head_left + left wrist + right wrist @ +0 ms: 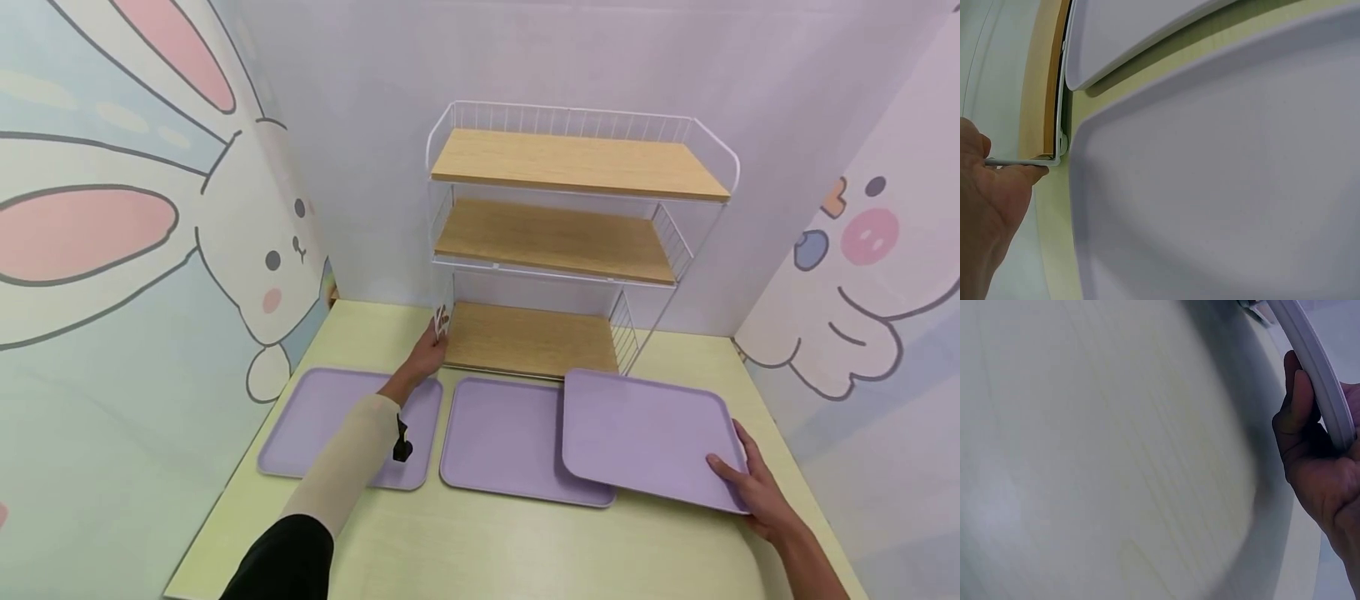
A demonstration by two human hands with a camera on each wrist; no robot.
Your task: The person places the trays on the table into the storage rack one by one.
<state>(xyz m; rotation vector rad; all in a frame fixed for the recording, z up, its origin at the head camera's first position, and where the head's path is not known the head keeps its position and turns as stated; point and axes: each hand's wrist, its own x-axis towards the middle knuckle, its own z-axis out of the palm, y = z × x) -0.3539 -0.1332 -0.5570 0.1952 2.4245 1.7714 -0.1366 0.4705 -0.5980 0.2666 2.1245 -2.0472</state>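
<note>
My left hand [426,354] grips the white wire side of a three-tier shelf rack [555,240] at its lower left. In the left wrist view, the thumb and fingers of this left hand [997,194] close around the wire beside the bottom wooden board [1040,81]. My right hand [761,493] holds a lavender tray [652,437] by its right edge, thumb on top. That tray is raised and overlaps the right part of a second lavender tray [498,437] on the table. The right wrist view has the right hand [1329,478] curled around the tray's rim [1313,362].
A third lavender tray [330,417] lies on the pale wood-grain table [465,550] under my left forearm. The rack stands near the back wall [360,167]. Cartoon-printed panels with a rabbit [247,225] and a white character [900,275] flank the table.
</note>
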